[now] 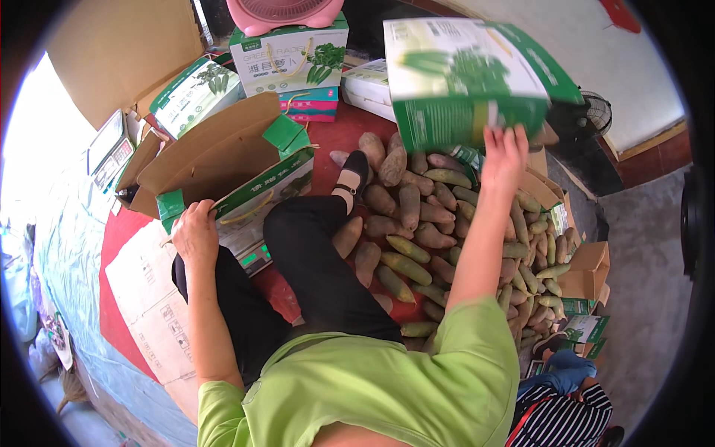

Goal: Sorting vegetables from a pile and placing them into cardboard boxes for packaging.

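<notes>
At the left, my left hand (195,232) grips the near edge of an open cardboard carton (216,156), green and white outside and brown inside. Its long flaps stand up, with green tabs at the corners. My right arm reaches forward, and my right hand (505,158) pinches the lower edge of a closed green-and-white carton (465,63) printed with radishes. That carton is lifted over the far part of the pile, slightly blurred. Green radishes (406,268), many coated in soil, lie heaped on the red cloth between and right of my legs.
A pink fan (287,13) rests on a printed carton (290,63) at the back. Another carton (199,93) leans at the back left, near a scale (112,153). Flattened cardboard (153,305) lies at my left. A person in a striped top (562,417) is at lower right.
</notes>
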A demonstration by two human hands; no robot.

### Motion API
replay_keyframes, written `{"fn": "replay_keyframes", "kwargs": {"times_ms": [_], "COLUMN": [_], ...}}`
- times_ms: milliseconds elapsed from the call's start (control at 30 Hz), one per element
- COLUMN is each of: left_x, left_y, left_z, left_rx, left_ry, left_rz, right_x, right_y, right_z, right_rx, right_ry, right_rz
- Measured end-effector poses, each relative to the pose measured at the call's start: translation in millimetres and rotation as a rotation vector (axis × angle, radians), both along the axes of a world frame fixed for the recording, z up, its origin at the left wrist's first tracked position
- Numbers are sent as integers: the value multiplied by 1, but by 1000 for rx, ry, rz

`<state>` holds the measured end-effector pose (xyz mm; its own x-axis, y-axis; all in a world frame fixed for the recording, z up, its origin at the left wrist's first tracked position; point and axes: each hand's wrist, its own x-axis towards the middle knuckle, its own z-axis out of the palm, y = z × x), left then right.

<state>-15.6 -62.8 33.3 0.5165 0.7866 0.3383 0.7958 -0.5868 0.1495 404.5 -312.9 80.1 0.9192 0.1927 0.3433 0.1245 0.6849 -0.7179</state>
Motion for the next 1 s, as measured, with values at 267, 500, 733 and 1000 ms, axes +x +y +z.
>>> {"fn": "replay_keyframes", "kwargs": {"times_ms": [267,500,733,1000], "left_x": [0,2,-3,-1], "left_y": [0,5,3,6], "left_z": [-2,-6,-9,-12], "left_rx": [12,-50,-29,-26], "left_ry": [0,54,106,85], "left_rz": [-11,31,65,55], "right_x": [4,-68,-135,-134], "right_y": [44,-74,-182,-170], "right_z": [-94,-269,-348,-373], "right_rx": [-543,-1227,-1615,-1918], "right_ry": [326,454,716,-52], "right_rz": [174,133,162,72]}}
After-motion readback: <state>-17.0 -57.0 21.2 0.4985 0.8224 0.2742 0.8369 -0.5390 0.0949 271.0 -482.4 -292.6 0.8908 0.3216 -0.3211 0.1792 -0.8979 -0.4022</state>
